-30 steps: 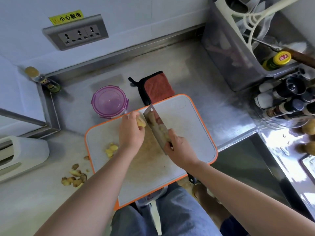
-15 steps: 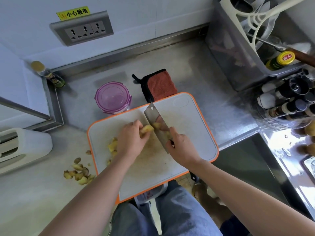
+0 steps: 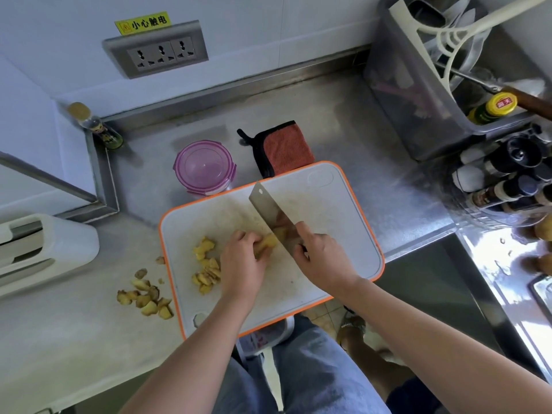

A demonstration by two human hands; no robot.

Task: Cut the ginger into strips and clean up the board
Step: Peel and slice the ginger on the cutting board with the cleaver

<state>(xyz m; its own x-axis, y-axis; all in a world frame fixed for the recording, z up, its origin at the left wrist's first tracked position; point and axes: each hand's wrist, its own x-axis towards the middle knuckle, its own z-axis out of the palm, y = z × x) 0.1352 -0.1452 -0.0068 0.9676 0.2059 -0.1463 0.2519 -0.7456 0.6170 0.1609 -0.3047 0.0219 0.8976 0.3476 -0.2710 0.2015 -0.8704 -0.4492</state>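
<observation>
As one cleaver point(image 3: 270, 210) meets ginger point(image 3: 267, 242), one board point(image 3: 343, 234)

Bare forearms point(image 3: 191, 354), faded blue denim shorts point(image 3: 313, 372), a strapped sandal point(image 3: 350, 326).

white wall point(image 3: 283, 22) | grey socket panel point(image 3: 155, 53) | steel counter point(image 3: 343, 115) | tiled floor point(image 3: 325, 312)

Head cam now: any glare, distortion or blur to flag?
Head view: hard glare on the steel counter at far right; wide-angle bowing tilts the wall socket; cleaver mirrors the ginger; left hand and right hand fairly sharp.
</observation>
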